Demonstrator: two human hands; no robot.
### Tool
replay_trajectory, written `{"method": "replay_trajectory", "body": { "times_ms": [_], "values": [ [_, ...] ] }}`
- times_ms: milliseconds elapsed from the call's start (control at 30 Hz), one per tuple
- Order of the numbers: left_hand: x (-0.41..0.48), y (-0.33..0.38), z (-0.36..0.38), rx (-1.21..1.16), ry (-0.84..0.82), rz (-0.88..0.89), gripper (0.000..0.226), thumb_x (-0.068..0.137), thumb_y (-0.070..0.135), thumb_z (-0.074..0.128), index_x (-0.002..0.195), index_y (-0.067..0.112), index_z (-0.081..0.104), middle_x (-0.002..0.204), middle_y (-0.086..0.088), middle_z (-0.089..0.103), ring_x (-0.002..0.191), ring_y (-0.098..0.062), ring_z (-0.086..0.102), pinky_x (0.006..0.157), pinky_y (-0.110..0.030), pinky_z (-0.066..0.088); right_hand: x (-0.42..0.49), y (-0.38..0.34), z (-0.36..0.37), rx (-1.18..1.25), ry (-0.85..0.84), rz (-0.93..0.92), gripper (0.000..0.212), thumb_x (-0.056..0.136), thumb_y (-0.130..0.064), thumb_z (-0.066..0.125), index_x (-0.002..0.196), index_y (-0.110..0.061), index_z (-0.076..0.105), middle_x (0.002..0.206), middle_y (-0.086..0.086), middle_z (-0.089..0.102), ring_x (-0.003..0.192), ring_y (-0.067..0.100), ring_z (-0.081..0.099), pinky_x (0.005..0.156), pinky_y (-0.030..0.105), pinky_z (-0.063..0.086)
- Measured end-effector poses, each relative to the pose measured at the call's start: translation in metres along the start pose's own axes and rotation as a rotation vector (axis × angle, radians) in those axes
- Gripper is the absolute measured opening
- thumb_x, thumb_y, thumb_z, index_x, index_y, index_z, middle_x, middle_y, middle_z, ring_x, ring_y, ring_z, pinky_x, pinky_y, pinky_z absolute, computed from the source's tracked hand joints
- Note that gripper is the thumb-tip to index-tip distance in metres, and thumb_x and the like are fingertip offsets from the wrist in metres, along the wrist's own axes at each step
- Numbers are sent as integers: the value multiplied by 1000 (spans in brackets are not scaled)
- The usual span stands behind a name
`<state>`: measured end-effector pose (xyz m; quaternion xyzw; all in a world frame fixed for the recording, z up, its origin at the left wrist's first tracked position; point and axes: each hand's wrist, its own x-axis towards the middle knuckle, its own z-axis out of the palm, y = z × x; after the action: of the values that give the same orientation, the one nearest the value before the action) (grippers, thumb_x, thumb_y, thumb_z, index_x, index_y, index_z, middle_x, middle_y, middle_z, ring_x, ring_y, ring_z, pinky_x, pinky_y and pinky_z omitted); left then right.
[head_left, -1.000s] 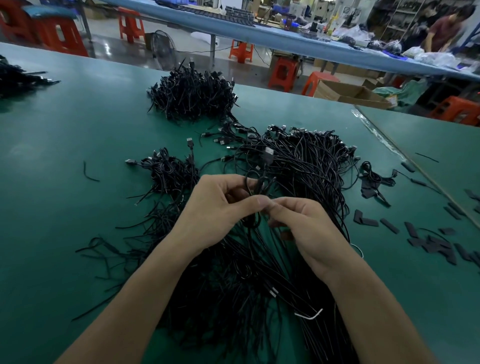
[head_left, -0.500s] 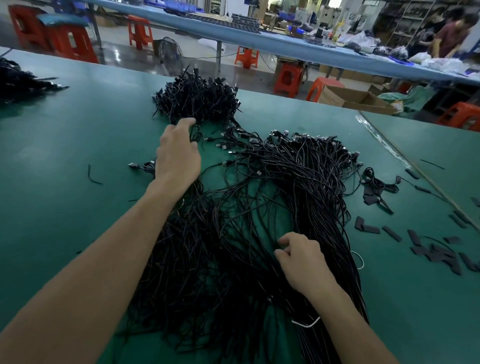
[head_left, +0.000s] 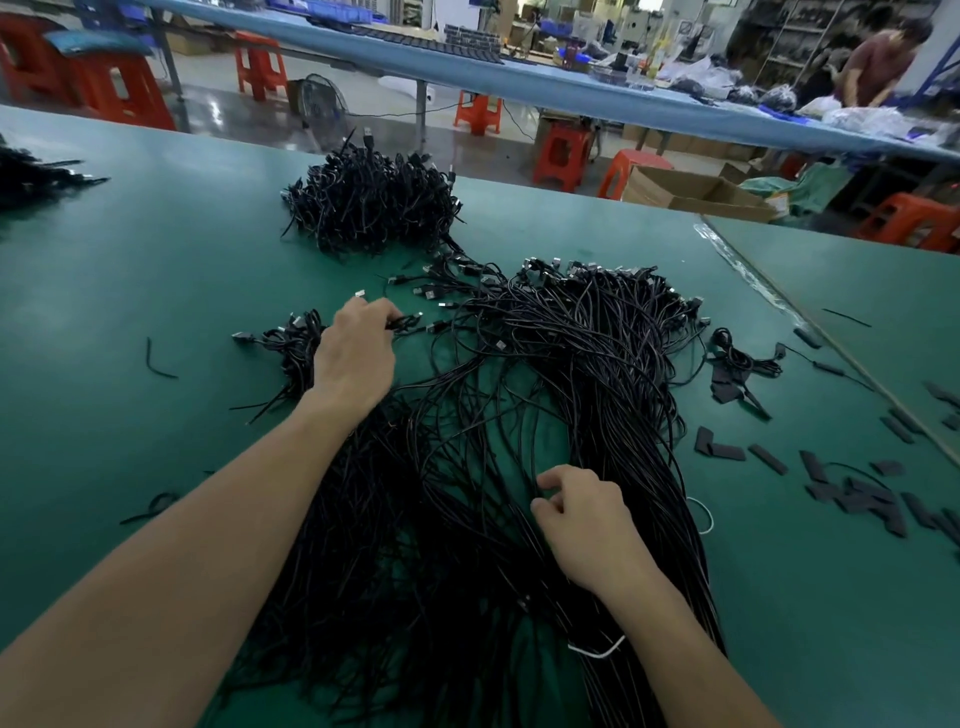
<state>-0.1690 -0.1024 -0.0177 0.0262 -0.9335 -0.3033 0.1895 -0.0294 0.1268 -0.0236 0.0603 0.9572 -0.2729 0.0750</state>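
Two hands in a spread of black cables

Many loose cables (head_left: 571, 374) lie fanned over the green table (head_left: 130, 270), from the near edge of the view up to the plug ends in the middle. The left hand (head_left: 356, 358) is at the far left side of this spread, its fingers curled down around a cable end (head_left: 410, 326). The fingertips are hidden behind the back of the hand, so only the thin plug part coming out to the right is visible. The right hand (head_left: 587, 519) rests lower, on the dense strands, with bent fingers. Whether it pinches one strand or only touches them, I cannot tell, because black lies on black there. A small bundle (head_left: 288, 348) is just beside the left hand, partly covered by the wrist. A white tie (head_left: 597, 649) disappears under the right forearm. Farther back a round heap (head_left: 371, 200) of cables stands apart. At the left edge another dark pile (head_left: 31, 176) is cut off. Flat black strips (head_left: 852, 493) are scattered at the right; their material is not clear.
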Motion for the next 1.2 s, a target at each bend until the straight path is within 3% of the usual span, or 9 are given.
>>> {"method": "replay_trajectory", "body": {
  "times_ms": [233, 367, 533, 667, 767, 933, 1000, 1100, 1200],
  "values": [
    [8, -11, -17, 48, 199, -125, 20, 99, 15, 57, 118, 11, 58, 115, -10, 58, 84, -21, 50, 73, -40, 48, 0, -1, -1, 8, -30, 7, 30, 101, -21, 48, 129, -14, 57, 92, -3, 63, 67, 14, 61, 67, 33, 57],
    [9, -21, -18, 147, 145, -217, 24, 95, 14, 60, 118, 14, 52, 105, -8, 59, 84, -24, 49, 71, -42, 42, 4, 0, -2, 111, -38, 20, 30, 99, -22, 48, 70, -13, 43, 63, -2, 43, 51, 13, 34, 50, 30, 34],
    [5, -26, -11, 176, 60, -259, 35, 95, 18, 57, 129, 17, 49, 123, -15, 50, 102, -31, 50, 84, -46, 42, 9, 3, -9, 352, 36, 73, 22, 101, -22, 47, 84, -19, 60, 69, -3, 58, 49, 3, 50, 45, 18, 40],
    [-5, -3, -9, 151, 249, -4, 37, 88, 12, 62, 124, 17, 59, 119, -11, 51, 110, -27, 47, 89, -35, 35, 8, -6, -16, 643, 146, 71, 25, 104, -19, 42, 88, -20, 61, 66, -5, 54, 45, 5, 45, 47, 25, 39],
    [-22, 31, -7, -19, -16, 312, 48, 83, 9, 66, 128, 25, 58, 108, 4, 58, 106, -16, 51, 90, -29, 38, 3, -28, -27, 631, 272, -90, 25, 101, -27, 47, 83, -29, 64, 51, -14, 47, 43, 2, 36, 46, 24, 33],
    [-54, 89, 11, -195, -486, 553, 61, 91, 29, 57, 150, 24, 38, 138, -1, 54, 128, -19, 45, 116, -40, 28, -26, -73, -53, 631, 321, -448, 38, 98, -19, 55, 61, -30, 57, 46, -18, 49, 38, 1, 40, 41, 10, 28],
    [-61, 90, 27, -414, -578, 483, 50, 96, 14, 53, 144, 5, 46, 136, -12, 57, 129, -27, 50, 119, -41, 26, -43, -87, -57, 626, 243, -594, 37, 95, -16, 56, 61, -29, 56, 50, -17, 51, 45, 0, 46, 48, 10, 33],
    [-68, 92, 38, -669, -451, 13, 24, 102, 19, 55, 120, 5, 63, 119, -8, 63, 116, -28, 60, 109, -41, 42, -66, -95, -66, 667, 115, -806, 32, 86, -18, 53, 56, -28, 49, 50, -15, 43, 46, 1, 39, 53, 9, 31],
    [-54, 92, 26, -648, -277, -134, 44, 106, 39, 41, 102, 3, 67, 97, -8, 65, 93, -29, 64, 89, -42, 51, -71, -86, -77, 734, 103, -835, 34, 80, -8, 55, 50, -22, 47, 46, -10, 38, 42, 0, 30, 45, 11, 27]
  ]
}}
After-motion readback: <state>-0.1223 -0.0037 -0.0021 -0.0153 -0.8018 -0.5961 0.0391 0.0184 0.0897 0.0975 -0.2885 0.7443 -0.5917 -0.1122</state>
